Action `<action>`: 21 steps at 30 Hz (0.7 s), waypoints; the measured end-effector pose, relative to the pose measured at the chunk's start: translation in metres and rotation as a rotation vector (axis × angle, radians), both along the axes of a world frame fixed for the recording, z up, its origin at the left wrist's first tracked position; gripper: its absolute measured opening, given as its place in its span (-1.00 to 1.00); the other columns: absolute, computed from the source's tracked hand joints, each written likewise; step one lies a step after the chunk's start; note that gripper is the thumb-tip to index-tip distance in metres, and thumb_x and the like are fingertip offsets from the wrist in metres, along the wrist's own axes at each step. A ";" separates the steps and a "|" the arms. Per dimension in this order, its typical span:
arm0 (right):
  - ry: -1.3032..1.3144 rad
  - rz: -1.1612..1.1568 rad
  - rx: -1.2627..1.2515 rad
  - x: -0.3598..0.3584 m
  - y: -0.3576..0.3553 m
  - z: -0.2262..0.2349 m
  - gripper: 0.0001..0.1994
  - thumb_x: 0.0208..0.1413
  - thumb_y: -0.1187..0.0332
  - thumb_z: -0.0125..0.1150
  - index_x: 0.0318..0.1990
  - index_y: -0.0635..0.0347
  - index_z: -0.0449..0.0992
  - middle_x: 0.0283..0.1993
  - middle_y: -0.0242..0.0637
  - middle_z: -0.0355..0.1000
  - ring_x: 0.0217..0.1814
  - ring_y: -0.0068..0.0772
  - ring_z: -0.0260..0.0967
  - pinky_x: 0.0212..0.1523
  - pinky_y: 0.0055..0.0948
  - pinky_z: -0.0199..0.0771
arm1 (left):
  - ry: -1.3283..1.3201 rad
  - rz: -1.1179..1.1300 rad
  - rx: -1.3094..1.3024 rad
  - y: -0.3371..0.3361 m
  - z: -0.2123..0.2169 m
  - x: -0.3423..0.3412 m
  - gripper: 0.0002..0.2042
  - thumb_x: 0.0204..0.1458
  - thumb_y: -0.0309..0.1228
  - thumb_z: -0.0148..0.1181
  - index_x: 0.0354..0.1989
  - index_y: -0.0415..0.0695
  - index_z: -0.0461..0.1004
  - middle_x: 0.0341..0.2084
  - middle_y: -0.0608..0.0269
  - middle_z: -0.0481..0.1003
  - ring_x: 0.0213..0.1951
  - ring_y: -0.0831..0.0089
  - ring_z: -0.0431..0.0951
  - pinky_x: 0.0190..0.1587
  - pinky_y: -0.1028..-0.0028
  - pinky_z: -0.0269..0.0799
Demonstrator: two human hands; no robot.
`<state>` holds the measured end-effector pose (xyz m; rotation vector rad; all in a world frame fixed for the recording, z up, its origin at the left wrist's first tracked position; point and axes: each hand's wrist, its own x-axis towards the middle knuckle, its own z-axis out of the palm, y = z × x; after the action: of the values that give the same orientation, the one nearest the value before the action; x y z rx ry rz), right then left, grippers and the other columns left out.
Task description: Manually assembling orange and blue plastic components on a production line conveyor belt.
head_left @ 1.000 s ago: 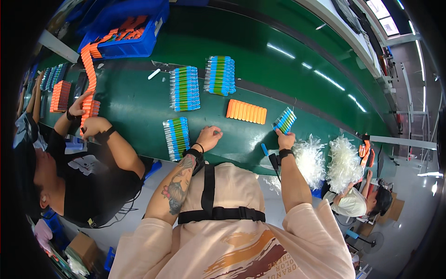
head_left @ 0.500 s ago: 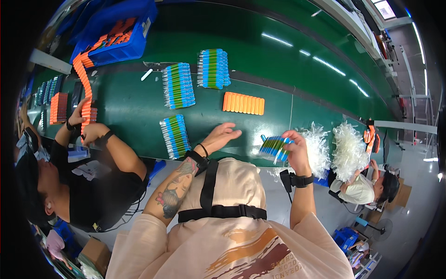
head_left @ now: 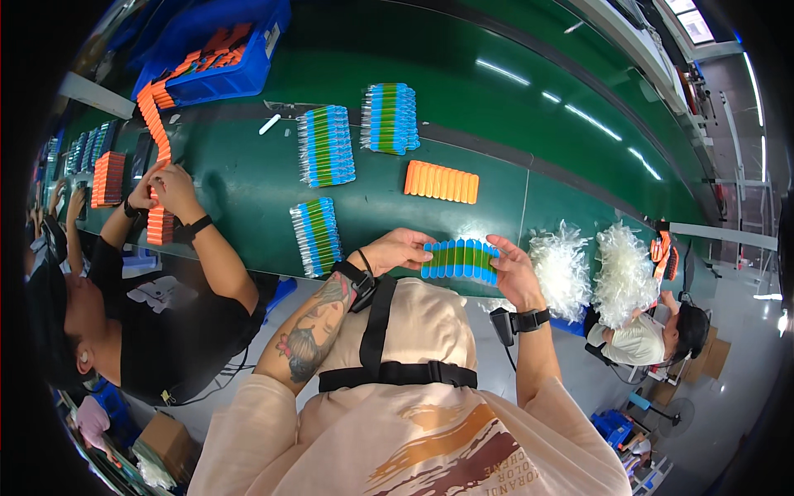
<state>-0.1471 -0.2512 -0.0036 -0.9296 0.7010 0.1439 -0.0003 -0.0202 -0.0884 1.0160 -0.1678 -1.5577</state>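
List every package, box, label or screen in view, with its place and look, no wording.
Blue crate: far left on the green table, rectangular, holding orange pieces, with a small white label on its end.
Cardboard box: on the floor, lower left, brown.
Cardboard boxes: on the floor, far right, brown.
No screens show.

A factory assembly line: long green conveyor belt (head_left: 496,107), seated co-workers, blue parts bin (head_left: 215,62)

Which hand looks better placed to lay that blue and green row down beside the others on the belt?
Probably the left hand: it grips the row on the side facing the nearest laid-down row. The right hand holds the far end.
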 end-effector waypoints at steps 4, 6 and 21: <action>0.063 -0.048 0.084 -0.001 -0.005 -0.018 -0.71 0.11 0.64 0.05 0.01 0.35 0.45 -0.12 -0.20 0.52 -0.10 -0.35 0.51 -0.02 -0.36 0.55 | -0.001 0.088 0.045 0.006 -0.017 0.004 -0.80 0.23 -0.42 0.03 -0.04 -0.19 0.45 -0.18 0.30 0.53 -0.14 0.52 0.54 -0.05 0.49 0.46; 0.074 -0.034 0.065 -0.009 -0.007 -0.037 -0.75 0.14 0.59 0.08 -0.02 0.34 0.47 -0.12 -0.20 0.52 -0.11 -0.36 0.51 -0.03 -0.36 0.55 | 0.031 0.142 0.085 0.004 -0.022 0.008 -0.81 0.26 -0.41 0.00 -0.05 -0.20 0.45 -0.19 0.31 0.53 -0.17 0.55 0.53 -0.09 0.53 0.44; -0.370 0.587 -1.258 0.014 0.021 -0.065 -0.77 -0.06 0.60 0.15 -0.22 0.21 0.62 -0.23 -0.25 0.58 -0.20 -0.27 0.55 -0.13 -0.35 0.53 | -1.479 -0.096 0.113 0.052 0.004 0.023 -0.69 0.02 -0.58 0.07 -0.07 -0.09 0.59 -0.16 0.19 0.60 -0.16 0.21 0.59 -0.04 0.33 0.48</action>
<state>-0.1328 -0.2304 -0.0685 -2.2910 0.0732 0.0250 0.0229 0.0319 -0.0847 2.0873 -1.1422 -0.5970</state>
